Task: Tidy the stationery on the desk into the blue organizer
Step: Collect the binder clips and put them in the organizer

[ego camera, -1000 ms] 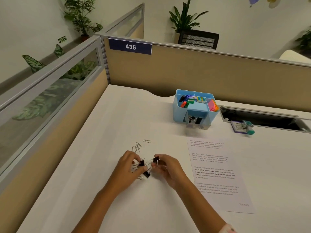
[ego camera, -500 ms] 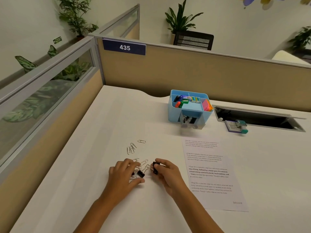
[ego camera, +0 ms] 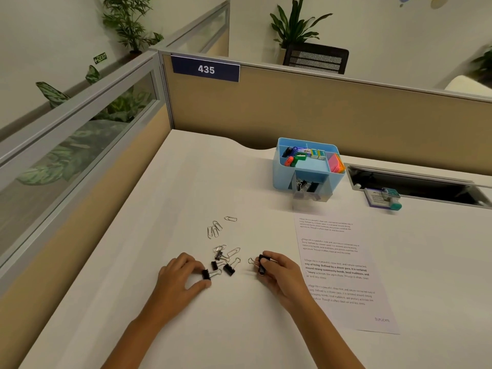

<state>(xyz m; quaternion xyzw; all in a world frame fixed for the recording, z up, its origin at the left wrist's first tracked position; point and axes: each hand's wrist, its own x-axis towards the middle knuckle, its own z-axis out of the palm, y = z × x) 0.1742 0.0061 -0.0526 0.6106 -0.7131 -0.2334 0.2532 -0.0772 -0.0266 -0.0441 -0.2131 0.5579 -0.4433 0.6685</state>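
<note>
Both hands rest low on the white desk [ego camera: 149, 198], close to the person. Her or his left hand [ego camera: 181, 278] lies palm down with thumb and forefinger pinching a black binder clip [ego camera: 206, 274] against the desk surface, the clip's wire handles pointing to the right. To the right of it, the right hand [ego camera: 282, 272] curls its fingers round another black binder clip [ego camera: 262, 263], held just above or at the desk, with a wire loop sticking out to the left. Between the two hands lie three loose binder clips [ego camera: 223, 263], close together, their wire handles spread. Just beyond them are scattered silver paper clips [ego camera: 221, 235], some near the binder clips and a few farther off toward the partition. Well beyond the hands, near the back of the desk, stands the blue organizer [ego camera: 282, 177]; its upper compartments hold small coloured items and a stack of pink and orange sticky notes [ego camera: 336, 163], and its lower front compartment holds several black binder clips. A printed sheet of paper [ego camera: 343, 272] lies flat to the right of the right hand, touching or just beside the wrist. Farther right, beside a dark cable slot [ego camera: 415, 186] in the desk, sits a small teal and purple item [ego camera: 383, 198] that is too small to identify. A blue sign [ego camera: 205, 69] reading 435 hangs on the tan partition.
</note>
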